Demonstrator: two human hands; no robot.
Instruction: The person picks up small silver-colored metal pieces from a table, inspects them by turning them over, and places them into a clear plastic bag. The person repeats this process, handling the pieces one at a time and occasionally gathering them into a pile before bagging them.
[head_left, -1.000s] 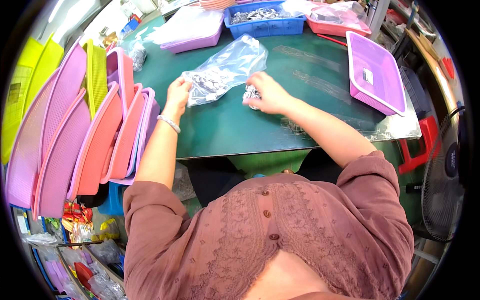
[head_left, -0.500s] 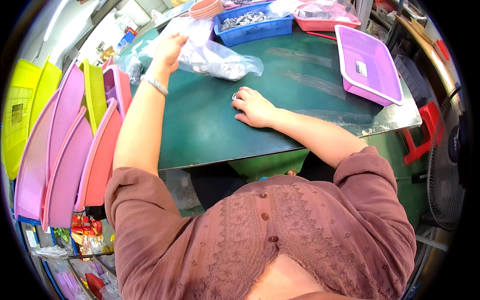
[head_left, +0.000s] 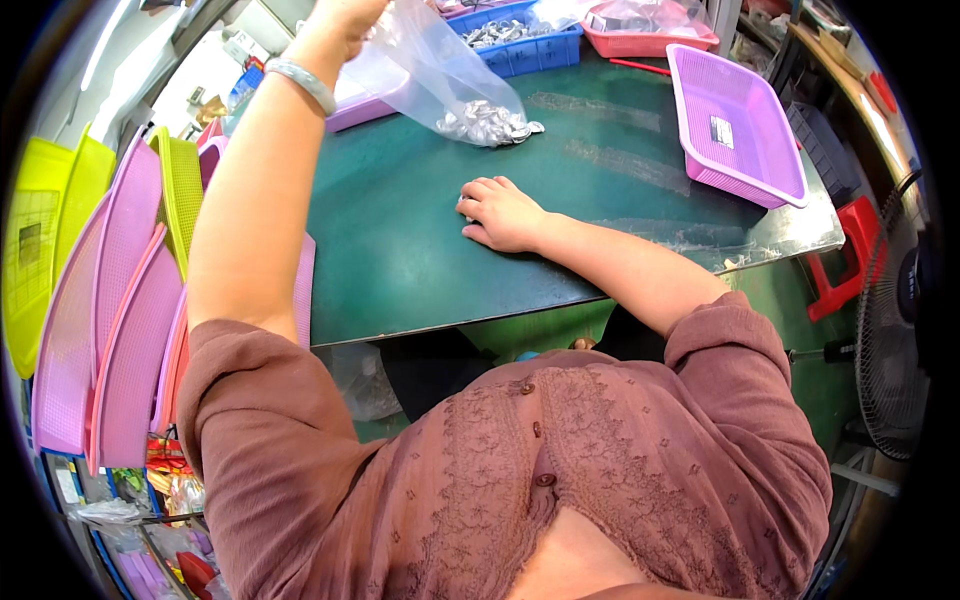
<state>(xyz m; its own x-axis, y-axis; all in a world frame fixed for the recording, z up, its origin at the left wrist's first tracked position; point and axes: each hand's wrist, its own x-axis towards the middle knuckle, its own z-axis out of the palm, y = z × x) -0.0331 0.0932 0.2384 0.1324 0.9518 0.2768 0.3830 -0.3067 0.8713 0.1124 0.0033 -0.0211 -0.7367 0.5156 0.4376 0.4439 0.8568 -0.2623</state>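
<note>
My left hand (head_left: 348, 22) is raised at the far left, its fingers closed on one end of a clear plastic bag (head_left: 440, 70). The bag hangs tilted down to the right. In its low end lies a heap of small silver metal pieces (head_left: 484, 122), and a few show at the bag's lower edge, against the green tabletop (head_left: 390, 230). My right hand (head_left: 505, 215) rests on the table's middle, fingers curled down and closed over a small silver piece (head_left: 464, 207), mostly hidden beneath them.
A lilac basket (head_left: 740, 130) stands on the right. Behind are a blue crate (head_left: 535, 52) of metal pieces and a pink tray (head_left: 650, 42). A lilac tray (head_left: 365, 108) sits beneath the bag. Stacked baskets (head_left: 120, 300) line the left; a fan (head_left: 888, 330) stands right.
My left hand has risen up and away, lifting the bag's end, and the metal pieces have gathered in its low corner. The right hand has barely shifted.
</note>
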